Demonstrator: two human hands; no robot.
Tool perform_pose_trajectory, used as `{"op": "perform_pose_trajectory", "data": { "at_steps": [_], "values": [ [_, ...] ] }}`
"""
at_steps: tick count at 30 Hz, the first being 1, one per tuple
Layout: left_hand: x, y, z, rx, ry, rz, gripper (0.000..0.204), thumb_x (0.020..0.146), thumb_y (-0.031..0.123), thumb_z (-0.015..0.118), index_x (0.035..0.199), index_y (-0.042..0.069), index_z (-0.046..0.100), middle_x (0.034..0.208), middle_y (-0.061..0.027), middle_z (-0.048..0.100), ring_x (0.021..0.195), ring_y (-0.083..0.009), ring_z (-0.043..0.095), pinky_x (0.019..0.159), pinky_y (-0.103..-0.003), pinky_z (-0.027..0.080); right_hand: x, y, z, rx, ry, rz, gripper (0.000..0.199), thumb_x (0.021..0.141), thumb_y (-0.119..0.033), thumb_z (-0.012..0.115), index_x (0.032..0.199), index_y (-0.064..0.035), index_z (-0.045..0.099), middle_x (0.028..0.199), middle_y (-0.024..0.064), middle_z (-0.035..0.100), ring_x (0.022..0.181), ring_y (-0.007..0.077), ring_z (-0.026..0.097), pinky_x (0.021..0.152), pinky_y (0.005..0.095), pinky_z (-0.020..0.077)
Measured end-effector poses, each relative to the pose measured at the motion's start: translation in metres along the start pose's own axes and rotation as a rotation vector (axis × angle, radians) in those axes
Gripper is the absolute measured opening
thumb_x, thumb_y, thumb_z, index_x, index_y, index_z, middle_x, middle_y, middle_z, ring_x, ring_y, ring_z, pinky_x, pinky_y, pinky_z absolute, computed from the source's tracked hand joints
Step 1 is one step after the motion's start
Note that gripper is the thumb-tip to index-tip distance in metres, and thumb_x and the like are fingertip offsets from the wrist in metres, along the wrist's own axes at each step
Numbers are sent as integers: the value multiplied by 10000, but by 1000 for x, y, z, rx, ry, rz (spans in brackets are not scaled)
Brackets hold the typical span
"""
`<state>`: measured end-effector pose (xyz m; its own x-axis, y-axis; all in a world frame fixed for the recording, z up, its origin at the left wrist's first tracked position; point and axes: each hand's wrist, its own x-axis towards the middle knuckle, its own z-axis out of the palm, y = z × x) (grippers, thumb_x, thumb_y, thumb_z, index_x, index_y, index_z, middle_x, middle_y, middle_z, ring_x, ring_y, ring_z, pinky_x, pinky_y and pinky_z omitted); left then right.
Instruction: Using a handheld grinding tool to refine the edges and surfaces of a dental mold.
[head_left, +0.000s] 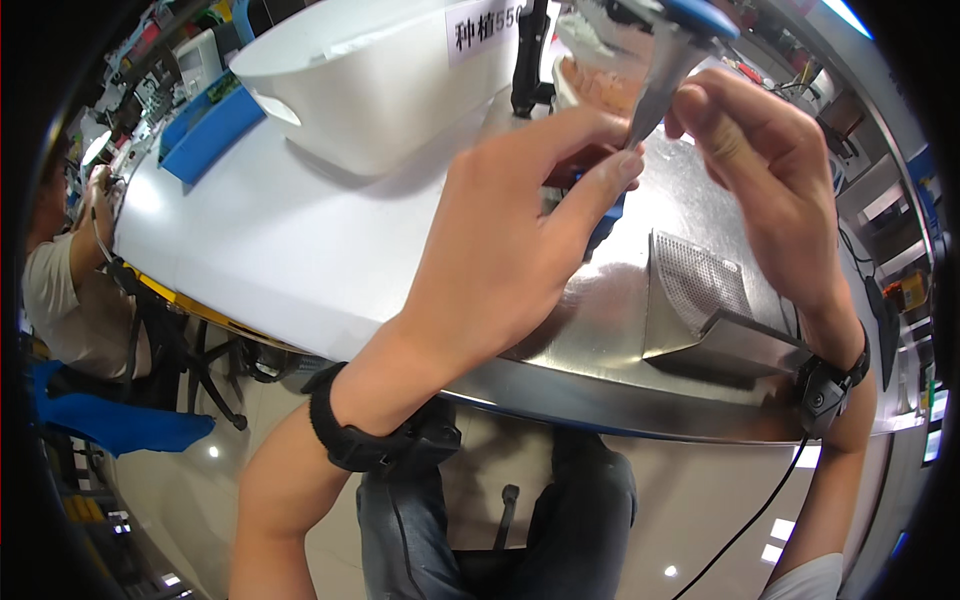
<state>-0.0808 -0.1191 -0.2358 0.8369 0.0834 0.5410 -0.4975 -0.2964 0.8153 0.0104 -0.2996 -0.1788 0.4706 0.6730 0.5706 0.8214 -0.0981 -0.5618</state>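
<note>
My left hand [510, 225] is closed over the middle of the metal bench, thumb and forefinger pinched near the lower tip of a grey tapered piece [665, 75] with a blue rounded top. Whatever sits inside its fingers is hidden. A dark blue part [606, 225] shows under that hand. On the other side of the grey piece, my right hand [765, 165] is raised with its fingers curled and thumb pressed in; its contents cannot be made out. Behind the hands, an orange-pink lumpy mass [600, 85] lies in a whitish holder, partly covered.
A large white tub [380, 100] with a label stands at the back left, beside a blue tray [212, 135]. A perforated metal plate [705, 280] rises near the metal bench's front edge [560, 390]. A black stand [530, 60] is behind. Another person [80, 290] sits far left.
</note>
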Motion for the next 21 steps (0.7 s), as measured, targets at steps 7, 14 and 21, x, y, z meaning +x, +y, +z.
{"op": "perform_pose_trajectory", "data": {
  "at_steps": [7, 14, 21],
  "values": [
    [-1, 5, 0, -41, 27, -64, 233, 1013, 136, 668, 1142, -58, 689, 998, -100, 751, 985, -147, 722, 884, -272, 541, 0, -10, 0, 70, -22, 100, 287, 1071, -224, 580, 1024, 51, 646, 829, -3, 613, 750, 48, 482, 645, 233, 395],
    [-7, 8, 1, 122, -7, -82, 285, 905, 131, 784, 1144, -2, 705, 1067, -71, 725, 975, -150, 694, 869, -287, 541, -4, 1, -35, 244, -100, 279, 259, 1072, -220, 583, 1165, -13, 707, 686, -80, 487, 606, 25, 374, 537, 222, 307],
    [-8, 4, 2, 391, 6, 30, 435, 804, 144, 870, 1190, 63, 686, 1136, -76, 625, 989, -200, 650, 850, -310, 534, -44, 62, -101, 73, 150, 351, 225, 1026, -190, 624, 1071, -20, 765, 703, -66, 548, 609, 29, 434, 552, 219, 331]
  ]
}}
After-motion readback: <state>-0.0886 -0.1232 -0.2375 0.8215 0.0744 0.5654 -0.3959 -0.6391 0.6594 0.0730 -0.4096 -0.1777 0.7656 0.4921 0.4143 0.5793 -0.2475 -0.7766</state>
